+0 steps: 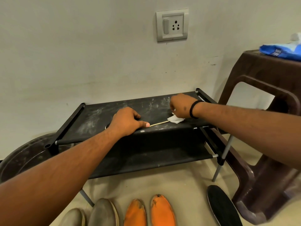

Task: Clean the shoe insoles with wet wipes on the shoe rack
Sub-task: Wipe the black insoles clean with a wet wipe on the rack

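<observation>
A dark insole [158, 123] with a pale edge lies flat on the top shelf of the black shoe rack [91, 118]. My left hand [127, 122] presses on its near end, fingers curled over it and thumb stretched along the pale edge. At the insole's far end my right hand [181, 106] pinches a white wet wipe [175, 119] and holds it against the insole. Another dark insole [222, 206] lies on the floor at the lower right.
A brown plastic stool [267, 101] stands right of the rack with a blue wipes pack [281, 52] on top. Two grey shoes [102, 212] and two orange shoes [149, 211] sit on the floor in front. A dark round tub [24, 157] is at left.
</observation>
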### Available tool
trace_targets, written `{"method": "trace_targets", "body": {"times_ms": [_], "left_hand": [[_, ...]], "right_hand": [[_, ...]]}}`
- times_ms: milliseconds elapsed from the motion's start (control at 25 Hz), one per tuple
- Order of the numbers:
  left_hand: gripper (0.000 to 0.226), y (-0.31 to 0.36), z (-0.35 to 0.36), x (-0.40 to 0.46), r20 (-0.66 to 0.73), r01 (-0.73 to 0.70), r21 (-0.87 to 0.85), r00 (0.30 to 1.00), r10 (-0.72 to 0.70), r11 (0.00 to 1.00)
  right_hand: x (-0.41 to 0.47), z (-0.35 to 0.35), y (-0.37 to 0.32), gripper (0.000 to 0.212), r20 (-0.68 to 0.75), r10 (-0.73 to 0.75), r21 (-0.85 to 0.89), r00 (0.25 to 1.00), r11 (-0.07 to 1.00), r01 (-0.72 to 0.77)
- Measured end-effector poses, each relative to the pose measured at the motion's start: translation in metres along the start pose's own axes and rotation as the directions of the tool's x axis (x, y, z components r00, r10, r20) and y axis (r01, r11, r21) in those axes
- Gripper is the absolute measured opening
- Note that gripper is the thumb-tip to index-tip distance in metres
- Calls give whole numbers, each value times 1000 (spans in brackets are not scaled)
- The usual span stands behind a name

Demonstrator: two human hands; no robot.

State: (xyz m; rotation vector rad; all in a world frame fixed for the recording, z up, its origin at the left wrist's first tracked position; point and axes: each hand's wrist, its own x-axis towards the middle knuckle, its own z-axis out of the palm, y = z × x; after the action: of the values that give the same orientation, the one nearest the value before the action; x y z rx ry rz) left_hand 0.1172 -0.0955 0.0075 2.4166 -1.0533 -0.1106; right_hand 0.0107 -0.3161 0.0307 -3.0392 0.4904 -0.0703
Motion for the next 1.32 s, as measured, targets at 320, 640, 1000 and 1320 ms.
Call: {"method": "trace_targets", "body": {"times_ms": [320,640,1000,1320], "left_hand": [[55,1,1,1,-18,-1,17,1000,2,1000],[54,0,1,0,-39,-3,35,999,4,999],[56,0,2,1,-22,4,37,1000,-4,999],[56,-1,1,2,-27,13,17,1000,-12,1000]], "right_hand": [[1,0,-31,10,12,-9,51,1000,999,9],[7,0,-63,6,15,-31,17,999,999,31],[1,-5,-62,8,77,-71,165,995,985,58],[-12,-44,-12,11,535,-147,458,832,878,-139]]}}
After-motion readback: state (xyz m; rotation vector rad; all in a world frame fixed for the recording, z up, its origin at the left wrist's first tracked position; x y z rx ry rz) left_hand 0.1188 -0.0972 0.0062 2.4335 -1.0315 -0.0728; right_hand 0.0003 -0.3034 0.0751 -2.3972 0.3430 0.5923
